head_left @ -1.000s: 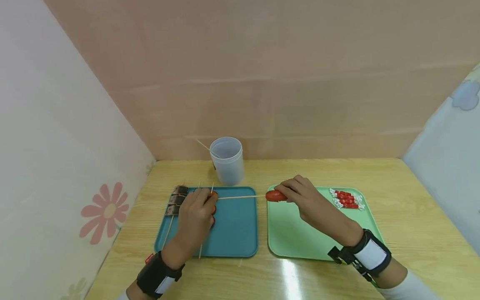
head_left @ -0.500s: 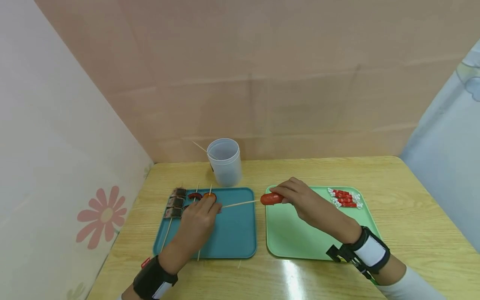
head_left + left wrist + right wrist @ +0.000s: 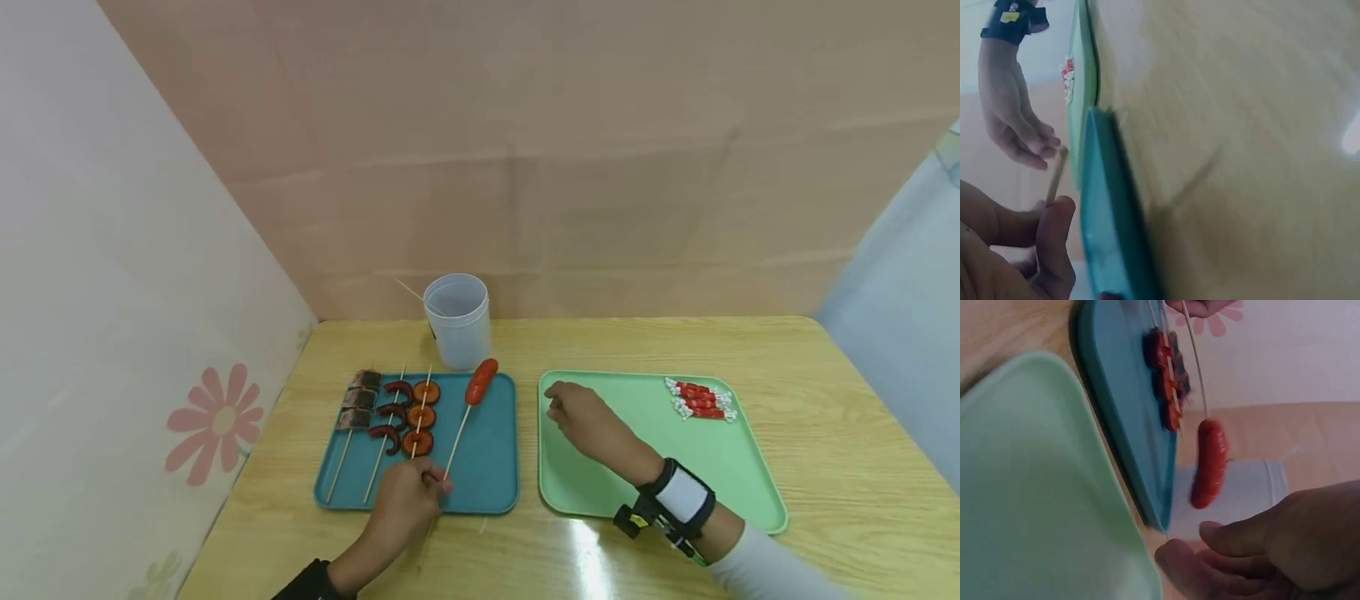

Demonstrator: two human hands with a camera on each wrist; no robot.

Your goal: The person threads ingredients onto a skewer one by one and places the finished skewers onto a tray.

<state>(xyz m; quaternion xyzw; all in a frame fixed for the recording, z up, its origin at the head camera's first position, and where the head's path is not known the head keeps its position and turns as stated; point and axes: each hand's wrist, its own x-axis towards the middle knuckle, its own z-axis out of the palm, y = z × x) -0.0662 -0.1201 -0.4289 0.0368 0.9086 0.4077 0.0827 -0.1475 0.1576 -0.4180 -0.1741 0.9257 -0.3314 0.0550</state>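
Observation:
My left hand (image 3: 408, 500) pinches the lower part of a thin wooden skewer (image 3: 458, 437) between thumb and fingers. A single red sausage (image 3: 481, 382) is stuck on the skewer's upper end, which tilts up to the right over the blue tray (image 3: 487, 471). In the right wrist view the sausage (image 3: 1211, 464) hangs in front of the white bucket, just past the fingertips of my right hand. That right hand (image 3: 597, 427) is over the left part of the green tray (image 3: 660, 475), fingers loosely bent, thumb and forefinger apart, holding nothing.
On the blue tray lie skewers of dark grey pieces (image 3: 358, 400), curved dark-red pieces (image 3: 392, 411) and round orange-brown slices (image 3: 420, 417). Behind it stands a translucent white bucket (image 3: 461, 337) with a stick inside. Several red pieces with white ends (image 3: 701, 400) lie on the green tray.
My right hand has let go of the sausage and drawn back slightly. My left hand has moved down toward the tray's front edge, swinging the skewer from nearly level to pointing up.

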